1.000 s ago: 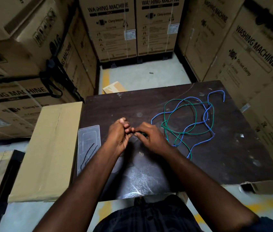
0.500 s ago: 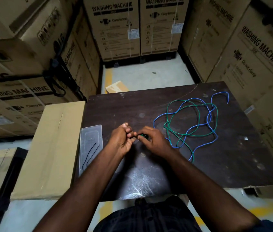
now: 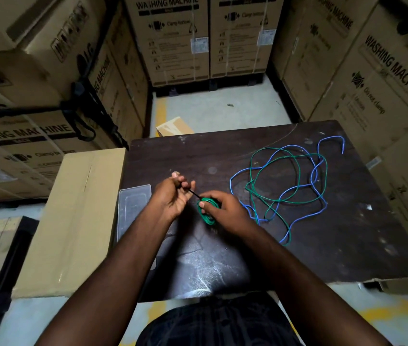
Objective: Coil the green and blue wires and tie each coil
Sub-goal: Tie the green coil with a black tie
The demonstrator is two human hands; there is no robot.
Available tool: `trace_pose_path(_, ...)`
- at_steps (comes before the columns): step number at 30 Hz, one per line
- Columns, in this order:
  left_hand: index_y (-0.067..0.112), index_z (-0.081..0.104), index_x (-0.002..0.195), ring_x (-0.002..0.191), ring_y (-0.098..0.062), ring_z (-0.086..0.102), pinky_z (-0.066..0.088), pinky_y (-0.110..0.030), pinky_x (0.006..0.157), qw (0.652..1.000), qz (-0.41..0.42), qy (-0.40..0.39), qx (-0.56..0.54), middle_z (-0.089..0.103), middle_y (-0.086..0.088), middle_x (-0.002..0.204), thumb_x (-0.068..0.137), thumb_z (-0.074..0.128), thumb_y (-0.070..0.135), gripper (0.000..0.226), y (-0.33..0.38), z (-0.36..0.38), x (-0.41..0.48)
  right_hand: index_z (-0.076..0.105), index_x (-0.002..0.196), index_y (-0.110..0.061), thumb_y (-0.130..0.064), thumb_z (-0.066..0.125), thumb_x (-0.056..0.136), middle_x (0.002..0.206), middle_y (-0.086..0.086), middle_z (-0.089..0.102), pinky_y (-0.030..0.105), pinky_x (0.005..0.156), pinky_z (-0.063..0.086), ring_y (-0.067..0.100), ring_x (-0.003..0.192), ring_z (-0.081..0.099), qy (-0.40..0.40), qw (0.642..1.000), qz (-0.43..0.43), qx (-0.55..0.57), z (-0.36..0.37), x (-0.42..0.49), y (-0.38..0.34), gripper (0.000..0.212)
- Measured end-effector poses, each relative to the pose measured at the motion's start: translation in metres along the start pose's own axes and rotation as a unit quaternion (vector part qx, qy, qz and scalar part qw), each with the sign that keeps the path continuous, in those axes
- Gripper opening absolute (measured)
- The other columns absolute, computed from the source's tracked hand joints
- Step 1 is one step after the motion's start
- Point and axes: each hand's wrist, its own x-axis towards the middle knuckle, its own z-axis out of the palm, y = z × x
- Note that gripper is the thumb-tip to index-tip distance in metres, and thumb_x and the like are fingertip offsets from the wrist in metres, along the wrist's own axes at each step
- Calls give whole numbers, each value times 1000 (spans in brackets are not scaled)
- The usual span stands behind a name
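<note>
My right hand grips a small green wire coil over the dark table. A thin black tie runs from the coil up to my left hand, which pinches its end between curled fingers. To the right, a loose green wire and a loose blue wire lie tangled together in wide loops on the table.
A clear plastic packet with dark ties lies at the table's left edge. A plain cardboard box stands left of the table. Stacked washing machine cartons wall in the space on all sides.
My hands have drawn apart. The left hand has pulled the black tie up and left, and the green coil now shows in my right hand.
</note>
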Motion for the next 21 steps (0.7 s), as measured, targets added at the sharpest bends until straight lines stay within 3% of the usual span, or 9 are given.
trace_pose_path(5,20,42,72,33,-4,32,43,-22,65,1000,17,18,19,38,9,42,99,26,0,37,2,-2,19,70,89,-21,-20,68,85,82,-7,70,27,75,50,2,75,60,4,1000,8,20,3,10,-7,5)
trace_pose_path(10,21,38,67,29,-3,25,41,-13,44,999,-32,30,23,33,6,38,98,17,1,42,4,-6,36,68,87,-17,-13,66,87,75,-9,64,23,67,46,3,70,54,-34,998,10,52,11,15,-10,5)
trace_pose_path(16,20,37,67,28,-4,24,41,-12,42,997,-49,26,53,33,6,37,98,17,3,41,7,-8,47,66,85,-19,-14,64,88,71,-11,61,18,66,43,-1,66,52,-28,998,26,49,14,22,-3,6)
trace_pose_path(19,19,42,70,29,-3,35,48,-16,45,993,-47,38,97,42,7,40,101,22,5,39,11,-11,56,64,80,-24,-18,63,86,68,-13,62,16,64,42,-3,64,52,0,997,44,71,23,27,1,8)
trace_pose_path(21,13,52,80,36,-3,53,54,-20,48,983,-19,60,174,59,3,55,103,31,11,31,17,-12,60,65,80,-24,-17,64,88,70,-12,63,18,67,43,-2,66,53,21,996,52,73,28,34,4,10)
